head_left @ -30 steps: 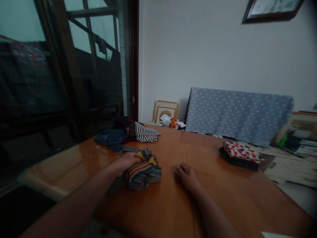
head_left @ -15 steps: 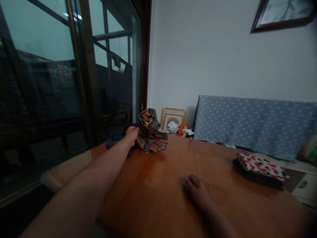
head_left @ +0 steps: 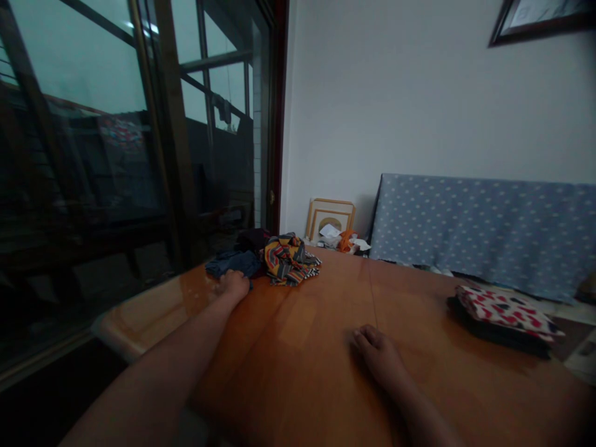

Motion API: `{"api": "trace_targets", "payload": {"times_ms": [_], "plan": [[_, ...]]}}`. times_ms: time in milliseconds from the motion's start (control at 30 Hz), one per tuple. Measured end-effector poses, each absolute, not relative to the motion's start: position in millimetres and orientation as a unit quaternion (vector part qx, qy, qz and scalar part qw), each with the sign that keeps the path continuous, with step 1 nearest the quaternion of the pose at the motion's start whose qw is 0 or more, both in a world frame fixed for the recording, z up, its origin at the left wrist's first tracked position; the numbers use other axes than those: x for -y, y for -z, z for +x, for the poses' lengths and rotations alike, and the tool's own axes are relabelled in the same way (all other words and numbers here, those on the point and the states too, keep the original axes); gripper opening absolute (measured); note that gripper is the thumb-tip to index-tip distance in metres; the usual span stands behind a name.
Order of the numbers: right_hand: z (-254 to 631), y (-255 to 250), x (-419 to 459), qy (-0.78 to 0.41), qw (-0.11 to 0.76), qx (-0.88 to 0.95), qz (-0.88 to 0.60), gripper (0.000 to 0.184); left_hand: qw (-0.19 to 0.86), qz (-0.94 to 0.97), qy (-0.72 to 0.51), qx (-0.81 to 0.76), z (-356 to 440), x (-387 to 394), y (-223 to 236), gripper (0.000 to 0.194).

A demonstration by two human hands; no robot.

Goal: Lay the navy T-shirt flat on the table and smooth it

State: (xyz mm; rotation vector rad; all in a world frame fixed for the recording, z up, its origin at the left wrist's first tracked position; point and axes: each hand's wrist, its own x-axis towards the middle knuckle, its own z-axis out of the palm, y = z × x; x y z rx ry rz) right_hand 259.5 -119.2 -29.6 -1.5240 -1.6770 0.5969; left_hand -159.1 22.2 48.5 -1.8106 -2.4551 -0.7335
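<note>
1. The crumpled striped garment [head_left: 291,261], in orange, yellow and dark bands, lay on the far part of the table, just beyond and to the right of the left hand [head_left: 234,285].
2. The left hand rested with its fingers loosely curled, pinching nothing, just in front of a dark blue cloth [head_left: 233,263], which the garment touched.
3. The right hand [head_left: 376,354] lay curled and empty on the bare wood, well apart from the garment.
4. The wooden table [head_left: 298,354] had open surface between the hands, and its glossy left edge ran close to the left hand.
5. A folded stack of red-patterned and dark cloth [head_left: 505,320] sat near the right edge.
6. Half a second earlier, the left hand had been up against the garment, then heaped taller; now it had drawn back, and the garment lay lower.
</note>
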Motion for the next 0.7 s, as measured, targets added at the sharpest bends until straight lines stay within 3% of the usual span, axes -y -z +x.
{"api": "trace_targets", "payload": {"times_ms": [200,333,400,533,600,700], "plan": [[253,19,126,-0.240,0.403,0.642,-0.606,0.025,0.014,-0.635,0.186,0.750,-127,11,-51,0.038],[247,12,128,-0.247,0.434,0.625,-0.600,0.023,-0.005,-0.767,0.162,0.621,-81,60,-63,0.036],[246,11,126,-0.244,0.456,0.608,-0.602,0.025,-0.076,-0.825,0.191,0.526,-52,89,-73,0.035],[247,11,122,-0.256,0.505,0.564,-0.600,0.035,-0.325,-0.832,0.232,0.385,4,122,-94,0.041],[248,12,120,-0.282,0.529,0.546,-0.585,0.036,-0.368,-0.803,0.269,0.385,22,119,-97,0.043],[247,11,120,-0.290,0.539,0.539,-0.578,0.037,-0.344,-0.792,0.307,0.401,32,95,-82,0.042]]}}
